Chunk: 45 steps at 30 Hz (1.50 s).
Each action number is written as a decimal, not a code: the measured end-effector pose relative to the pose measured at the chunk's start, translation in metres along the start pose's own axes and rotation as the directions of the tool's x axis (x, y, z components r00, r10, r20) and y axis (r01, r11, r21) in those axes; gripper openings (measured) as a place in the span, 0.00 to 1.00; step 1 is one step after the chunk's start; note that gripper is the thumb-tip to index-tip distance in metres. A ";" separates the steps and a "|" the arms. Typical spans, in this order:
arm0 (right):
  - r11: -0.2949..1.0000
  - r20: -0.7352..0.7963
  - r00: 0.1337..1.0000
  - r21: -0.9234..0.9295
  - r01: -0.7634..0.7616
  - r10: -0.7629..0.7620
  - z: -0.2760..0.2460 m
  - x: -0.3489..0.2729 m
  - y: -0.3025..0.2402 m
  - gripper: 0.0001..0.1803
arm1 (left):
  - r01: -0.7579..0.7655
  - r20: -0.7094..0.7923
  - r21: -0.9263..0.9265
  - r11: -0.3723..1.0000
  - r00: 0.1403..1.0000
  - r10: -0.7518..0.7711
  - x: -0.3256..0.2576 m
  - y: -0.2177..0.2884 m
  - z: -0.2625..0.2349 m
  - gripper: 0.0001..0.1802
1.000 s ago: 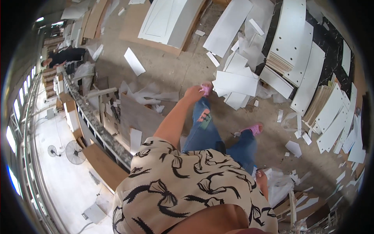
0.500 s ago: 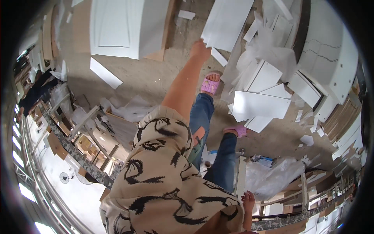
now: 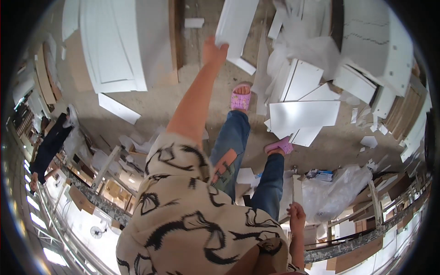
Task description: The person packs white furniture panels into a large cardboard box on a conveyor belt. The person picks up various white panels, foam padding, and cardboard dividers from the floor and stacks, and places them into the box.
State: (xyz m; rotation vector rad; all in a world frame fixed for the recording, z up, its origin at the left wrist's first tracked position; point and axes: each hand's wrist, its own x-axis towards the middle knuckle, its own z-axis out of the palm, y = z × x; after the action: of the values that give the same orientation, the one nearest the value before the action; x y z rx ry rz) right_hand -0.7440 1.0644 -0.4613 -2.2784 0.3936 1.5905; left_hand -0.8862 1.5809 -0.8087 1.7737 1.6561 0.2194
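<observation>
My left arm stretches forward, and my left hand (image 3: 214, 51) grips the near edge of a long white panel (image 3: 237, 25). The panel slants away toward the top of the view, and its far end is out of sight. Just below its near end a narrow white strip (image 3: 242, 65) lies on the floor. My right hand (image 3: 297, 213) hangs low beside my body, fingers curled, with nothing visible in it. Close to that hand are a pale upright post (image 3: 297, 190) and a heap of clear plastic wrapping (image 3: 337, 188).
White boards (image 3: 302, 117) lie piled to the right of my feet, with plastic sheeting (image 3: 302, 50) beyond. A stack of large white panels (image 3: 112, 50) stands at the far left. Another white strip (image 3: 118, 108) lies on the floor. A person in dark clothes (image 3: 49, 142) is at the left edge.
My left hand and the white panel it grips have shifted left and farther forward in view. My right hand has come up a little. The person at the left shows more fully.
</observation>
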 end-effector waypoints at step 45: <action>0.937 -0.963 -0.153 0.168 0.306 0.223 -0.781 -0.324 0.563 0.23 | 0.224 0.651 -0.747 0.626 0.439 0.620 -0.820 0.813 0.125 0.25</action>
State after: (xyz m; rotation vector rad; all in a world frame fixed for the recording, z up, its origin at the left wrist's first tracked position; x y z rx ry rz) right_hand -0.4207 0.2364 0.0301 -2.5784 0.8130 -0.8189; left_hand -0.2962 0.8152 -0.1643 1.0380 0.3582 0.0442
